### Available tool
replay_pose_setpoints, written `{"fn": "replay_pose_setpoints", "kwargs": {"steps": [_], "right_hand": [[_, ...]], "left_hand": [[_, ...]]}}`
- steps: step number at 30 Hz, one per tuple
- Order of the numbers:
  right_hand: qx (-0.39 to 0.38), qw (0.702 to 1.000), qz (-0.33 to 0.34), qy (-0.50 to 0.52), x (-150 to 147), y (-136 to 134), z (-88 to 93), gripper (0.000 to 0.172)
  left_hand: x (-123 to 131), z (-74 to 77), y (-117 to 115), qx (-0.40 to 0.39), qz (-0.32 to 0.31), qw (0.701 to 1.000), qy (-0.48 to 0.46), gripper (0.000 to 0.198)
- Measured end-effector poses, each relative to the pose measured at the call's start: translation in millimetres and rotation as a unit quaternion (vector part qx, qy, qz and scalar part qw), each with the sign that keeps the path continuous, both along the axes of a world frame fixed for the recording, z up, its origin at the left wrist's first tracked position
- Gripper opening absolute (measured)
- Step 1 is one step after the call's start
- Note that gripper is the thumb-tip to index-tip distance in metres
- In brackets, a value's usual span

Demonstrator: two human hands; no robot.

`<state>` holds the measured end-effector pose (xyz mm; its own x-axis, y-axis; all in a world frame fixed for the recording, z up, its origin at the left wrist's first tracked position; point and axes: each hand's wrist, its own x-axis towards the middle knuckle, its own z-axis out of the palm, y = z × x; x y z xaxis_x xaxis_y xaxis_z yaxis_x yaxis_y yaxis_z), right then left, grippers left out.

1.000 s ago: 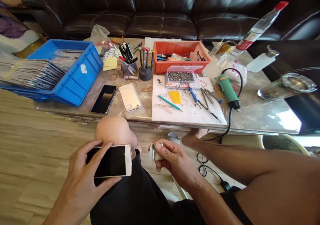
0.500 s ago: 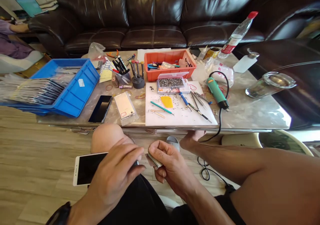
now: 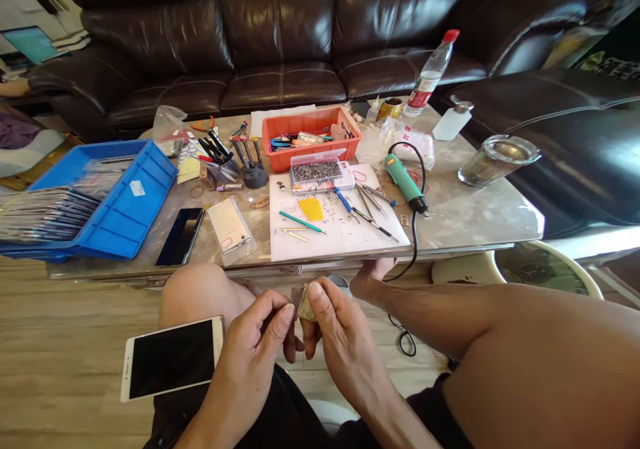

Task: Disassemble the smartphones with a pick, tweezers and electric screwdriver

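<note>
Between thumb and fingers, my right hand (image 3: 345,342) grips a small tan, crumpled-looking piece (image 3: 307,309); a thin, see-through brownish flap (image 3: 297,296) sticks out on its left side. My left hand (image 3: 245,359) is closed in a pinch right beside that flap, thumb against forefinger. Whether it has the flap's edge or something else in it is too small to make out. A white-framed phone (image 3: 173,359) with a dark screen lies on my left thigh, partly behind my left forearm.
A low table ahead carries a blue bin (image 3: 127,206) of packed screens, a dark phone (image 3: 180,237), a bagged white phone (image 3: 230,228), a white mat (image 3: 340,236) with tweezers and a blade, an orange tray (image 3: 313,132), and a green heat tool (image 3: 405,181) whose cord hangs over the edge.
My left hand has turned from loosely spread fingers to a pinch and come up to the piece in my right hand. The view has shifted; more of the phone on my thigh shows.
</note>
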<state>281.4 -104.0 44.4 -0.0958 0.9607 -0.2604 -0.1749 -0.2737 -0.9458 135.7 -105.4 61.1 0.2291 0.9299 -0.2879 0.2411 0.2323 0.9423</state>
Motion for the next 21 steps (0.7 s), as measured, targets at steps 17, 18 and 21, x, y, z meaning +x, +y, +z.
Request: {"fn": "replay_pose_setpoints", "kwargs": {"steps": [17, 18, 21], "right_hand": [[-0.003, 0.992, 0.071, -0.101, 21.6, -0.5, -8.1, 0.051], [-0.007, 0.992, 0.074, -0.103, 22.4, -0.2, -8.7, 0.051], [-0.02, 0.995, 0.072, -0.065, 21.0, 2.6, -8.2, 0.052]], "left_hand": [[5.8, -9.4, 2.8, -0.056, 0.011, 0.998, -0.007, 0.04], [5.8, -10.4, 3.0, -0.062, 0.009, 0.998, -0.011, 0.04], [8.6, -12.2, 2.9, -0.068, 0.013, 0.997, -0.034, 0.039]]}}
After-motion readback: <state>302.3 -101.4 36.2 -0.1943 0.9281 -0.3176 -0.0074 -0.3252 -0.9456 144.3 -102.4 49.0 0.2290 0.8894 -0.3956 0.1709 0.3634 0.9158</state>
